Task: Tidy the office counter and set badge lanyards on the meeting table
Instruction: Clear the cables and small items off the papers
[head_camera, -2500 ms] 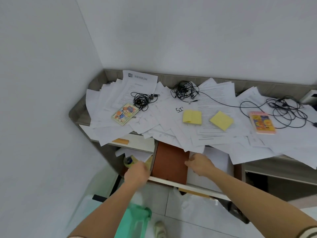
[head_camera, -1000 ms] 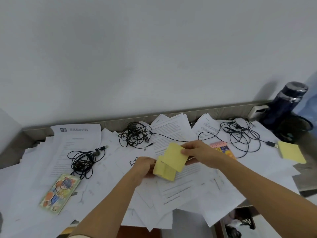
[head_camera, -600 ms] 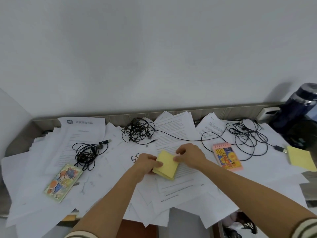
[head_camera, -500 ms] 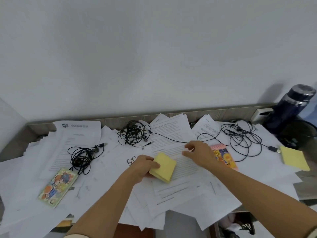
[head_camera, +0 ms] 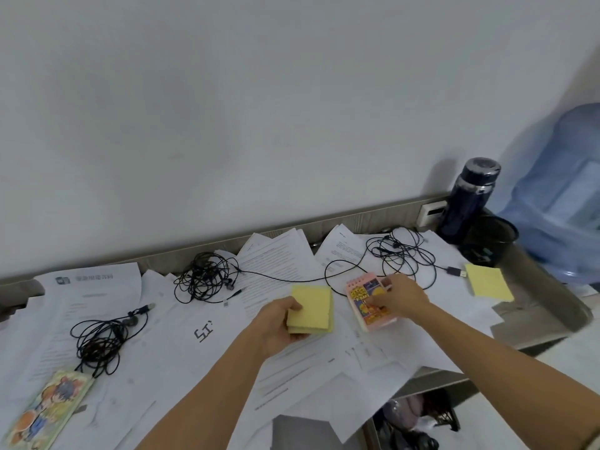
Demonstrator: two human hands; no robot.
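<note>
Now the left hand (head_camera: 276,326) is gripping the pads (head_camera: 311,308), fingers curled; the right hand (head_camera: 402,298) is pinching the notebook (head_camera: 367,306) just right of the pads. Papers (head_camera: 162,352) are lying beneath.

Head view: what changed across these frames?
Both hands left the drawer and stacked two yellow sticky pads. The left hand holds the stack; the right hand let go and moved right onto the pink notepad. The cables, papers and far sticky pad stayed.
</note>
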